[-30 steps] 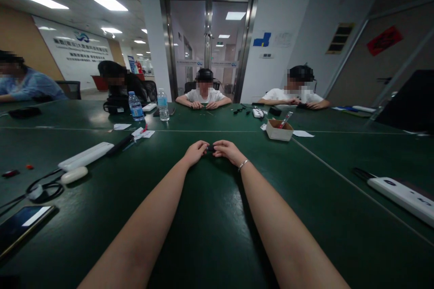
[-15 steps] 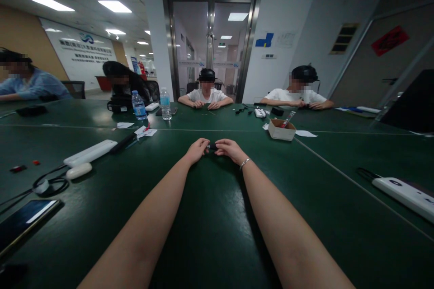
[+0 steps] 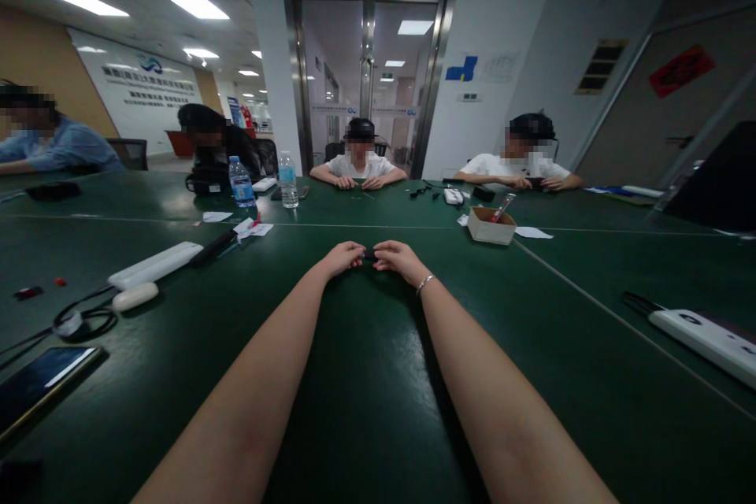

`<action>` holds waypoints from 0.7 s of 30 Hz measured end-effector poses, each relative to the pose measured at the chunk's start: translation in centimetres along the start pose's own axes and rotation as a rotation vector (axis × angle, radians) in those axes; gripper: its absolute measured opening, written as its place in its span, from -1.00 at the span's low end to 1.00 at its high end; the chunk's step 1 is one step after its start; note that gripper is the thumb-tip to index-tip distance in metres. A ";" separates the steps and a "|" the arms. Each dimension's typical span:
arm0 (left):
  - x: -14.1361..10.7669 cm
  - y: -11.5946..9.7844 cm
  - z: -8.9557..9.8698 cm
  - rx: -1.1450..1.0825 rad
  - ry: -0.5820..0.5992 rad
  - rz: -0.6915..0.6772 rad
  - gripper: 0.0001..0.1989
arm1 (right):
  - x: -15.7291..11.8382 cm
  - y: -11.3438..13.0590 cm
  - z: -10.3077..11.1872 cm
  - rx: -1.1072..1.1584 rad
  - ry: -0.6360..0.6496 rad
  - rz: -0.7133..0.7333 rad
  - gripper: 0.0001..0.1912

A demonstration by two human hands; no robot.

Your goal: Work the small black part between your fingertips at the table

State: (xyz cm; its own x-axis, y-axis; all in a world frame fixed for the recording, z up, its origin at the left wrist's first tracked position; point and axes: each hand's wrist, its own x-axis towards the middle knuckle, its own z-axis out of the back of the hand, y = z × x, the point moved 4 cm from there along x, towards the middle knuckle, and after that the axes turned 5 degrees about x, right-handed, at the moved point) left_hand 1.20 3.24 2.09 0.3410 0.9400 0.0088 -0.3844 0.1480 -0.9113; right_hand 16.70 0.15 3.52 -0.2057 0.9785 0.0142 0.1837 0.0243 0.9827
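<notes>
Both my arms stretch forward over the green table [image 3: 366, 378]. Between my hands is a small black object [image 3: 369, 255], too small to tell its kind, with a light metallic-looking bit at its left end. My right hand [image 3: 397, 261] pinches its right side with fingers and thumb; a silver bracelet [image 3: 424, 283] sits on that wrist. My left hand [image 3: 344, 258] has its fingertips pinched together at the left end of the object. The fingers partly hide what lies between them.
Ahead to the right stands an open box [image 3: 491, 227] with a tool inside. At left lie a white power strip [image 3: 157, 266], a white oval case [image 3: 135, 297], a cable [image 3: 86, 323] and a phone [image 3: 44, 390]. Two bottles [image 3: 288, 181] stand beyond. Several people sit across the table.
My left hand and forearm have shifted very slightly left. The right hand stays nearly where it was, and the black object remains between the hands.
</notes>
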 end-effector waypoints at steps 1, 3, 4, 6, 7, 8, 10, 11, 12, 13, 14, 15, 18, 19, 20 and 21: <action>-0.2 -0.2 0.1 -0.016 -0.015 -0.019 -0.74 | 0.0 0.0 0.0 -0.005 0.000 0.003 -0.86; -0.9 -0.6 0.2 -0.043 -0.060 -0.084 -0.74 | 0.0 0.0 -0.1 -0.018 0.000 0.007 -0.87; -1.3 -0.8 0.2 -0.050 -0.076 -0.118 -0.74 | 0.1 0.0 -0.1 -0.026 -0.004 0.007 -0.89; -1.9 -1.0 0.2 -0.047 -0.086 -0.174 -0.72 | 0.2 -0.1 -0.1 -0.045 -0.016 0.008 -0.94; -2.1 -1.1 0.2 -0.039 -0.088 -0.193 -0.72 | 0.3 -0.2 -0.1 -0.055 -0.022 0.011 -0.96; -2.3 -1.1 0.3 -0.032 -0.096 -0.207 -0.71 | 0.5 -0.3 -0.1 -0.064 -0.028 0.016 -0.96; -2.3 -1.0 0.4 -0.031 -0.124 -0.234 -0.71 | 0.7 -0.4 0.0 -0.079 -0.028 0.025 -0.94; -2.3 -1.0 0.5 -0.035 -0.132 -0.241 -0.71 | 0.7 -0.5 0.0 -0.083 -0.026 0.026 -0.93; -2.2 -0.9 0.5 -0.043 -0.135 -0.244 -0.71 | 0.8 -0.5 0.0 -0.085 -0.023 0.025 -0.93; -2.2 -0.9 0.5 -0.054 -0.135 -0.244 -0.71 | 0.8 -0.5 0.0 -0.084 -0.019 0.024 -0.93; -2.2 -0.9 0.5 -0.066 -0.133 -0.242 -0.71 | 0.8 -0.5 0.0 -0.081 -0.013 0.022 -0.93; -2.2 -0.9 0.5 -0.076 -0.136 -0.240 -0.72 | 0.7 -0.5 0.0 -0.078 -0.008 0.022 -0.94; -2.5 -1.1 0.7 -0.084 -0.155 -0.230 -0.74 | 0.5 -0.3 -0.1 -0.074 0.001 0.026 -0.97; -2.6 -1.2 0.7 -0.080 -0.160 -0.226 -0.74 | 0.3 -0.3 0.0 -0.070 0.012 0.030 -0.97; -2.7 -1.3 0.8 -0.078 -0.165 -0.219 -0.74 | 0.2 -0.2 0.0 -0.060 0.029 0.039 -0.91; -2.8 -1.4 0.8 -0.081 -0.172 -0.210 -0.74 | 0.0 0.0 0.0 -0.046 0.050 0.052 -0.83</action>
State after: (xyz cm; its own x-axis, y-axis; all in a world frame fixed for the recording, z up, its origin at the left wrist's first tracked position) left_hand 0.07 0.64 3.67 0.2529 0.9307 0.2641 -0.2486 0.3263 -0.9120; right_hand 16.64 0.18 3.50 -0.2452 0.9667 0.0732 0.1508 -0.0366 0.9879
